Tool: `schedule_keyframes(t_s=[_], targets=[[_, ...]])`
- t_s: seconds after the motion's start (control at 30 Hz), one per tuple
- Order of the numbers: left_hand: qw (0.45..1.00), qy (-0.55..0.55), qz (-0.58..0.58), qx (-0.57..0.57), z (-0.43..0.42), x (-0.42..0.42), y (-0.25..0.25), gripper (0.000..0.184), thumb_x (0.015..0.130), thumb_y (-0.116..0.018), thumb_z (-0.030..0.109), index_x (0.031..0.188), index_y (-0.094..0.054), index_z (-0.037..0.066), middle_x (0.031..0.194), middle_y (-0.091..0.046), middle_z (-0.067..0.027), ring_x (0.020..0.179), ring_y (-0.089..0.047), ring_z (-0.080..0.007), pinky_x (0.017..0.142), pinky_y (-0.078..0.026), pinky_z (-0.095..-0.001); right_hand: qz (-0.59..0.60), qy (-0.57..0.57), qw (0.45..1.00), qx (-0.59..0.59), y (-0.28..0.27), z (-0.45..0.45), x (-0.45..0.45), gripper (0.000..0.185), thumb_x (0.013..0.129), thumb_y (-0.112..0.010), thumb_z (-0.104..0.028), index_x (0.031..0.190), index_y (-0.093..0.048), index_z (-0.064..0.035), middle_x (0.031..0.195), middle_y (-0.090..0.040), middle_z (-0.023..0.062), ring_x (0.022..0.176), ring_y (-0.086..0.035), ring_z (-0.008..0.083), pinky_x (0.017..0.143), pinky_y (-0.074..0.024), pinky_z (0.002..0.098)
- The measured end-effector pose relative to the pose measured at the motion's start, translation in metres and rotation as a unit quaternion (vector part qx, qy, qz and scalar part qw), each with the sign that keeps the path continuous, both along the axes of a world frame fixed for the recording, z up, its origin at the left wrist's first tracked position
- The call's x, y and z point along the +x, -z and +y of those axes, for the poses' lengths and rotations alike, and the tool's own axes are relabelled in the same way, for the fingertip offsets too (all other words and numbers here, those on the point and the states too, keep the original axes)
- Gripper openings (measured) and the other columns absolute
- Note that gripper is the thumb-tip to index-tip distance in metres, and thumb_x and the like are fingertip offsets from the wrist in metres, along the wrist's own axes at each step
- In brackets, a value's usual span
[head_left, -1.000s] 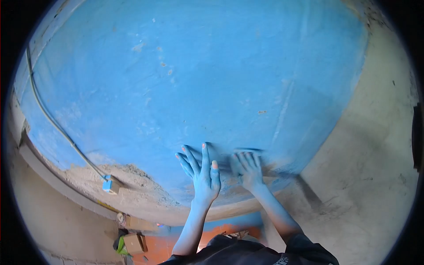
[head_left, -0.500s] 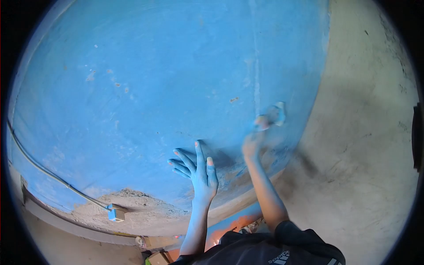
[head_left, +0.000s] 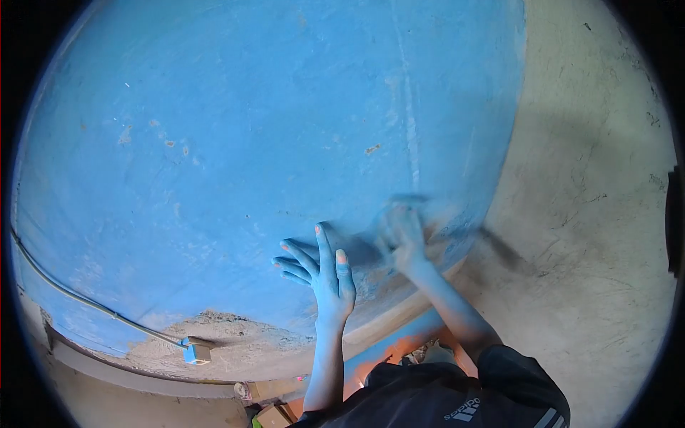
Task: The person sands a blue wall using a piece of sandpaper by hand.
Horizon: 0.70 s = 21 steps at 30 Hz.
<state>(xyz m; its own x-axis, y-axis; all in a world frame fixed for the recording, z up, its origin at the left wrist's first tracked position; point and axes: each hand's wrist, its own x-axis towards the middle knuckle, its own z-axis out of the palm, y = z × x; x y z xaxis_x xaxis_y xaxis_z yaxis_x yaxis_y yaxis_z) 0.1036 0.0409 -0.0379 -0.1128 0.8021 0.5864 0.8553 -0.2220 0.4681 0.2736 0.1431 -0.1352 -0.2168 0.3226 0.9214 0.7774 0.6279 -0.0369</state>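
Note:
My left hand [head_left: 325, 274], coated in blue dust, rests against the blue wall [head_left: 271, 128] with its fingers spread and nothing in it. To its right, my right hand [head_left: 403, 232] is smeared by motion close to the wall's lower right part. A dark blurred edge shows just above its fingers, and whether it grips something there cannot be made out. Scraped patches and a pale vertical streak mark the wall above both hands.
A cable runs down the left side to a small blue box [head_left: 195, 351] beside crumbling plaster [head_left: 235, 332]. Grey-beige wall [head_left: 578, 214] fills the right. Below are a cardboard box [head_left: 275, 416] and an orange surface.
My right hand rose with a light flat piece showing at its fingers, then came back down and left. My left hand stays spread on the wall. The view has shifted right.

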Motion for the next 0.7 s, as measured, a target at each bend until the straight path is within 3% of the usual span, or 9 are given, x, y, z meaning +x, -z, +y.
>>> schedule_keyframes(t_s=[0.03,0.1,0.17,0.23,0.3,0.43,0.6,0.63,0.7], targets=[[1.000,-0.001,0.001,-0.003,0.000,-0.001,-0.001,0.059,0.102,-0.023,0.048,0.152,-0.021,0.018,0.153,0.019,-0.0262,0.134,0.027,-0.0533,0.101,0.015,-0.0685,0.227,-0.003,0.968,-0.104,-0.005,0.008,-0.002,0.055,0.092,-0.054,-0.021,0.139,-0.041,0.0045,0.147,-0.034,0.0252,0.137,-0.032,0.0386,0.111,-0.0222,0.0558],[1.000,0.000,-0.008,0.007,0.002,0.002,-0.001,0.058,0.102,-0.025,0.047,0.152,-0.023,0.018,0.153,0.018,-0.0267,0.133,0.027,-0.0545,0.100,0.015,-0.0694,0.320,-0.060,0.927,-0.188,0.001,0.025,0.006,0.060,0.087,-0.059,-0.019,0.139,-0.040,0.0045,0.143,-0.038,0.0259,0.137,-0.033,0.0352,0.113,-0.0229,0.0493],[0.999,0.006,-0.024,0.033,0.004,0.005,0.001,0.055,0.101,-0.028,0.045,0.150,-0.027,0.020,0.153,0.017,-0.0280,0.132,0.026,-0.0568,0.098,0.015,-0.0711,0.228,-0.085,0.953,-0.181,0.014,0.017,0.002,0.056,0.089,-0.055,-0.019,0.138,-0.041,0.0047,0.143,-0.038,0.0259,0.137,-0.033,0.0343,0.113,-0.0239,0.0479],[0.999,0.014,-0.028,0.028,0.002,0.005,-0.001,0.055,0.101,-0.028,0.046,0.150,-0.028,0.020,0.153,0.017,-0.0277,0.132,0.026,-0.0567,0.098,0.015,-0.0712,-0.061,-0.077,0.993,-0.072,0.000,-0.023,-0.024,0.046,0.098,-0.041,-0.021,0.136,-0.043,0.0049,0.148,-0.032,0.0252,0.138,-0.030,0.0362,0.112,-0.0253,0.0515],[0.999,0.018,-0.022,0.018,0.001,0.003,-0.004,0.055,0.101,-0.028,0.046,0.150,-0.028,0.020,0.153,0.017,-0.0277,0.132,0.026,-0.0565,0.099,0.015,-0.0713,0.219,-0.092,0.936,-0.259,-0.010,-0.017,-0.013,0.044,0.098,-0.039,-0.020,0.134,-0.044,0.0059,0.143,-0.035,0.0289,0.137,-0.031,0.0386,0.111,-0.0264,0.0514],[1.000,0.006,-0.004,0.005,-0.003,0.004,-0.004,0.056,0.101,-0.028,0.047,0.151,-0.027,0.020,0.153,0.016,-0.0283,0.133,0.026,-0.0561,0.099,0.014,-0.0713,0.318,0.082,0.932,-0.152,-0.015,0.015,0.007,0.040,0.098,-0.036,-0.017,0.133,-0.048,-0.0015,0.132,-0.045,0.0298,0.125,-0.044,0.0439,0.107,-0.0328,0.0518],[1.000,0.003,-0.016,0.018,-0.001,0.013,-0.005,0.056,0.101,-0.028,0.046,0.151,-0.024,0.021,0.153,0.016,-0.0288,0.133,0.025,-0.0559,0.099,0.014,-0.0711,-0.043,-0.064,0.993,-0.088,0.002,-0.034,-0.012,0.044,0.092,-0.041,-0.007,0.135,-0.047,-0.0027,0.130,-0.052,0.0221,0.121,-0.050,0.0350,0.105,-0.0363,0.0515],[1.000,0.005,-0.015,0.015,-0.002,0.011,-0.005,0.057,0.101,-0.028,0.046,0.151,-0.024,0.021,0.153,0.016,-0.0289,0.133,0.026,-0.0560,0.099,0.014,-0.0713,-0.050,0.052,0.990,-0.119,0.016,-0.015,-0.005,0.048,0.091,-0.046,-0.005,0.138,-0.043,-0.0029,0.123,-0.057,0.0165,0.119,-0.053,0.0290,0.108,-0.0323,0.0466],[1.000,0.009,-0.010,0.014,-0.002,0.010,-0.005,0.057,0.101,-0.027,0.046,0.152,-0.023,0.020,0.153,0.016,-0.0289,0.133,0.026,-0.0562,0.099,0.013,-0.0717,0.144,0.039,0.982,-0.113,0.013,0.003,0.009,0.053,0.091,-0.048,-0.005,0.142,-0.036,-0.0024,0.129,-0.052,0.0188,0.124,-0.048,0.0306,0.112,-0.0246,0.0470]])
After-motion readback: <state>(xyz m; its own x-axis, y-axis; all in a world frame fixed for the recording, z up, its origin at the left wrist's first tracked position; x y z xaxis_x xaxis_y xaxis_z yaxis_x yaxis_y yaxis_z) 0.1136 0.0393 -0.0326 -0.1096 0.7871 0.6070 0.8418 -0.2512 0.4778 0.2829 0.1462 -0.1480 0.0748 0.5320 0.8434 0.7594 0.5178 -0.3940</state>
